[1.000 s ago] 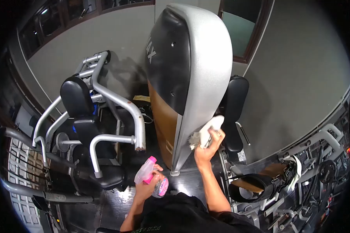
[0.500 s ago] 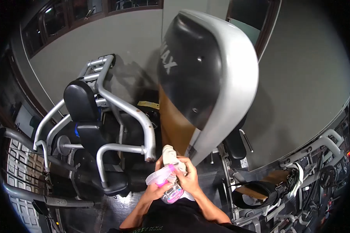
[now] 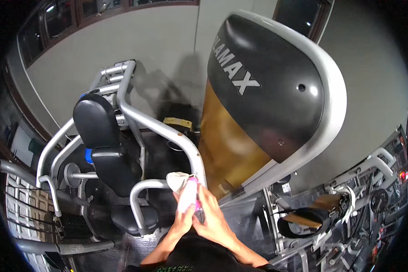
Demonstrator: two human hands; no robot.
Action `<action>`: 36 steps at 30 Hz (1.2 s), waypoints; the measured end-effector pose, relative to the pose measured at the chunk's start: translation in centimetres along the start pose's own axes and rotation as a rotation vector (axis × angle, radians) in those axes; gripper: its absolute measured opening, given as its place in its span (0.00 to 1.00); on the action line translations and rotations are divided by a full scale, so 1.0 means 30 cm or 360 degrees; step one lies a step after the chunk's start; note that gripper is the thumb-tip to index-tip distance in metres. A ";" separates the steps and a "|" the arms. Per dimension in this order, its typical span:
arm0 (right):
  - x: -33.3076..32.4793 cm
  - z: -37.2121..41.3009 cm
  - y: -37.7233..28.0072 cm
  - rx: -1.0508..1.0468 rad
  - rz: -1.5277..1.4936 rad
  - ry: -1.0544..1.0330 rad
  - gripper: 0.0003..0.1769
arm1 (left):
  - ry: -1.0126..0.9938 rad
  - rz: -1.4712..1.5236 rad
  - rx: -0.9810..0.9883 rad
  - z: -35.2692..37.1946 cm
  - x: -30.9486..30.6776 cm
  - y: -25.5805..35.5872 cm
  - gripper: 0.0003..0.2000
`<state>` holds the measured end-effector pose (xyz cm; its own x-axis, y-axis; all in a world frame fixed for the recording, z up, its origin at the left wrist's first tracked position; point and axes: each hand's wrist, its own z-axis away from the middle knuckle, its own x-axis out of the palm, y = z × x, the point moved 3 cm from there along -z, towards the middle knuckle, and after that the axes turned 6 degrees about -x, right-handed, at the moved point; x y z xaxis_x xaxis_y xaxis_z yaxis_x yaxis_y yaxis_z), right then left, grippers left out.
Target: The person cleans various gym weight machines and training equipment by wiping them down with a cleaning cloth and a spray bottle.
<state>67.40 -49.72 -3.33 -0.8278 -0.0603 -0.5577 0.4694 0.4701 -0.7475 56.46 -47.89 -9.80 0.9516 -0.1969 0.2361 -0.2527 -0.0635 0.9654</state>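
A white-and-pink spray bottle (image 3: 188, 196) sits in my left hand (image 3: 184, 220), whose fingers are wrapped round it. My right hand (image 3: 210, 209) is closed close against the bottle's right side, its fingertips partly hidden behind the pink part. Just beyond the bottle's head a crumpled off-white cloth (image 3: 177, 181) sticks out to the left, near the fingers. Both hands are together in front of my dark shirt (image 3: 199, 254). Behind the cloth runs the grey metal frame (image 3: 163, 129) of a seated exercise machine.
The machine's black padded seat back (image 3: 95, 119) stands to the left. A tall grey, black and gold weight-stack cover (image 3: 245, 136) rises ahead on the right. More gym equipment (image 3: 331, 208) fills the right side. A yellow label (image 3: 177, 122) lies near the wall (image 3: 163, 41).
The bottle and cloth have turned in my hands, the cloth moving left and the bottle's label dropping out of sight. My view has shifted, bringing more of the cover's lettering into sight.
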 end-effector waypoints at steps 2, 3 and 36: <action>0.006 0.011 0.038 0.0091 -0.0101 0.0184 0.49 | -0.0214 -0.0129 0.0151 -0.013 0.030 0.033 0.40; 0.003 0.028 0.059 0.0041 -0.0153 0.0374 0.42 | -0.0229 -0.0108 0.0155 -0.023 0.043 0.026 0.40; -0.351 0.054 0.199 0.0214 0.0113 0.1085 0.04 | 0.0612 -0.0068 0.0448 -0.483 0.352 -0.063 0.26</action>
<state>79.41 -47.71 -2.51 -0.7813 0.5533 -0.2888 0.5269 0.3367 -0.7804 69.54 -35.67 -7.53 0.9445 0.1846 0.2718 -0.1990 -0.3368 0.9203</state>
